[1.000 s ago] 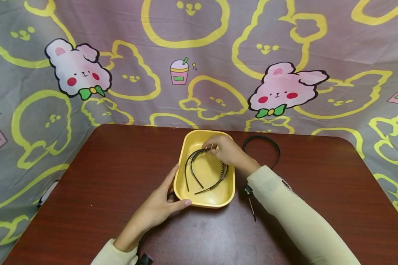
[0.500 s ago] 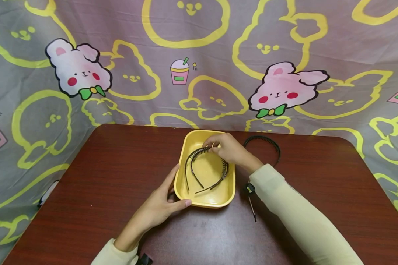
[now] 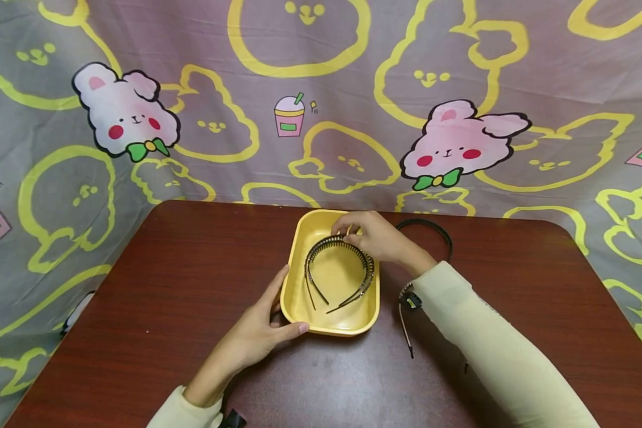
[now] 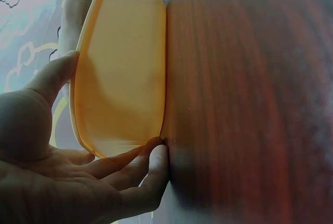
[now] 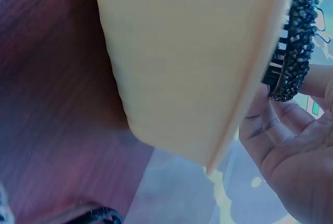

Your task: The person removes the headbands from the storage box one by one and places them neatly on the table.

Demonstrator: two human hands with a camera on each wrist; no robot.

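A yellow plastic basin (image 3: pixel 294 297) stands on the table. My left hand (image 3: pixel 257 333) grips its near left corner, thumb at the rim and fingers against the outer wall, as the left wrist view (image 4: pixel 104 177) also shows. Over the basin's far right part, my right hand (image 3: pixel 371 235) pinches a headband by the top of its arch. In the right wrist view this headband (image 5: pixel 299 37) is dark and studded with sparkling stones, with comb teeth inside. It overlaps another black toothed headband (image 3: pixel 317 290) inside the basin; their arches nearly line up.
A black toothed headband (image 3: pixel 428 224) lies on the table behind my right forearm. Another headband (image 3: pixel 406 333) is partly hidden under the right sleeve. A patterned cloth (image 3: pixel 342 107) hangs behind the brown table (image 3: pixel 192 255).
My right hand has shifted a little right and away, drawing the headband rightward, closer over the other one. The left hand and the basin have stayed in place.
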